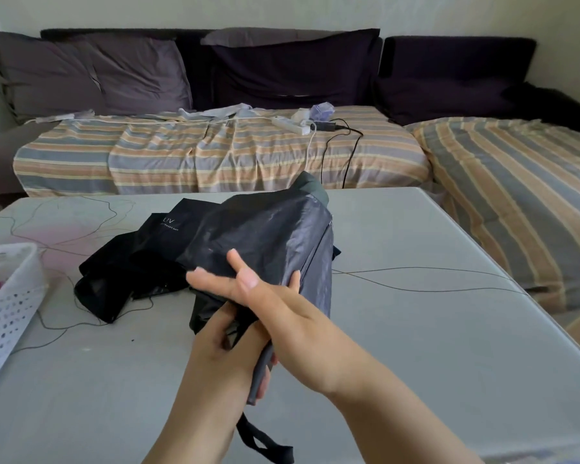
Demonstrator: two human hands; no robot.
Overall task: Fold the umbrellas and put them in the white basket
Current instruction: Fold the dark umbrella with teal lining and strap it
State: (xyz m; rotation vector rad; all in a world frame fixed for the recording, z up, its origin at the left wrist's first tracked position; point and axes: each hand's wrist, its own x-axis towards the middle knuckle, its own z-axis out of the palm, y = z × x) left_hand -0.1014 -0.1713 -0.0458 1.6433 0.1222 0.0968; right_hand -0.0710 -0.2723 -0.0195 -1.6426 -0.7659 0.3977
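Grey tabletop (pixel 416 346) in the foreground, with a striped sofa bed (pixel 215 155) and dark cushions behind it; a power strip (pixel 290 124) w/ cables lies on the bedding. Thin dark wires (pixel 416 279) trail across the table. Task item: black umbrella (pixel 265 236), collapsed, canopy loose and unwrapped, part of the fabric spread on the table to the left, the rest lifted above the surface at centre. Left hand (pixel 225 343) grips the lower end, fingers curled round the handle (pixel 260 373) area; a wrist strap (pixel 265 443) hangs below. Right hand (pixel 282 303) lies flat against the canopy, fingers straight and slightly spread, pressing fabric toward the shaft — not gripping. White basket (pixel 10 303) sits at the left table edge, well apart from the umbrella; something pink inside, contents otherwise unclear. Step in hand, by judgement: gathering and smoothing the canopy panels round the shaft, i.e. the fold stage, approx. midway; nothing is secured yet. Next move calls for: hold the handle steady w/ the left hand, pull in the fabric spread on the table, wrap the panels one direction w/ the right hand, then find and fasten the closure tab — its location cannot be told here. After that, transfer to the basket at left. Caution: loose fabric may snag the table wires during rotation.
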